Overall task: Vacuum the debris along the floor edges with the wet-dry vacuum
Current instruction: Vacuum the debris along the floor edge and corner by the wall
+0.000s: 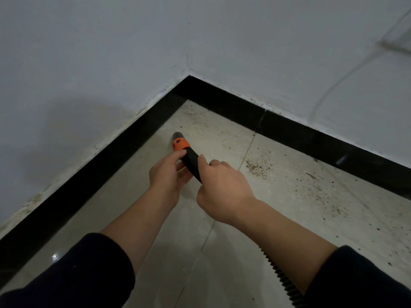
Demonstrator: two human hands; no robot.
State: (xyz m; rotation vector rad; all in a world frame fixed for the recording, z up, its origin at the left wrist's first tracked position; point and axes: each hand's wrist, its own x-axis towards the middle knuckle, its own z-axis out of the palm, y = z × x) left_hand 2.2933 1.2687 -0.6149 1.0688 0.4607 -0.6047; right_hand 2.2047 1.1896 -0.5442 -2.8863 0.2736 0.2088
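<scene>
head view: the camera looks down into a room corner where two white walls point(133, 52) meet over a pale tiled floor point(155, 230) edged by a glossy black skirting point(84, 174).

the vacuum nozzle point(191, 162), a black tube with an orange collar point(180, 145) near its dark tip, points away from the person toward the corner. the tip lies low over the tile just beside the left run of skirting; i cannot tell whether it touches the floor.

the left hand point(165, 176) holds the tube from its left side, with the thumb reaching up to the lower edge of the orange collar and the fingers curled underneath. the right hand point(222, 192) grips the tube just behind it, fingers wrapped over the top and knuckles up. the two hands are nearly touching. both forearms are bare and end in dark sleeves point(73, 274) at the bottom of the view.

a black ribbed hose point(280, 280) shows beneath the right forearm and runs off the bottom edge.

the debris point(258, 167), fine brown specks, lies along the right run of skirting. its thickest patch is just past a grout line, to the right of the hands and apart from the nozzle tip. thinner specks dot the corner beyond the tip and trail off to the right.

a thin pale cable point(338, 85) hangs down the right wall.
</scene>
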